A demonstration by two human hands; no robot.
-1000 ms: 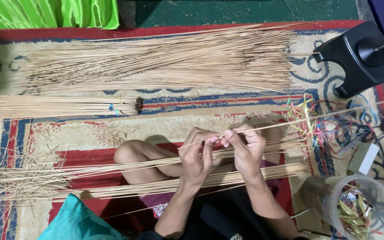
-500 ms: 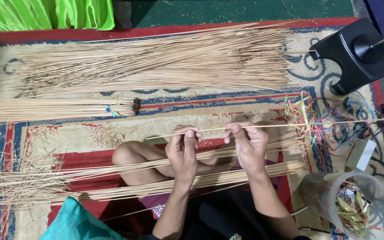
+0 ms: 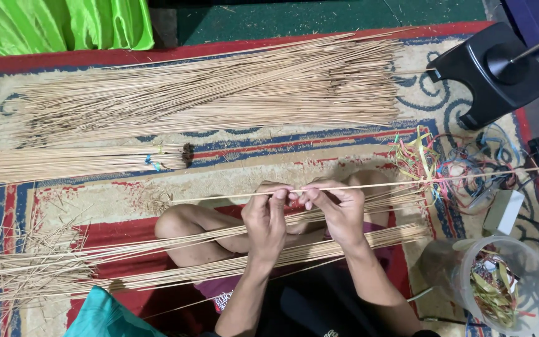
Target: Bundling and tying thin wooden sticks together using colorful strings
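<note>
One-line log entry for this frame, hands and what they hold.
left hand: pinching thin stick | right hand: pinching same stick | stick: level, above lap | stick bundle: on patterned rug

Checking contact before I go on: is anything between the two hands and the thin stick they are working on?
Nothing visible. The left hand and right hand both pinch the thin stick directly with their fingertips, close together. It runs level above the knees, apart from the stick bundle lying across the legs.

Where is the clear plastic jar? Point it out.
In the head view, the jar stands at the lower right on the rug, right of the right hand and below the tangle of coloured strips.
</note>
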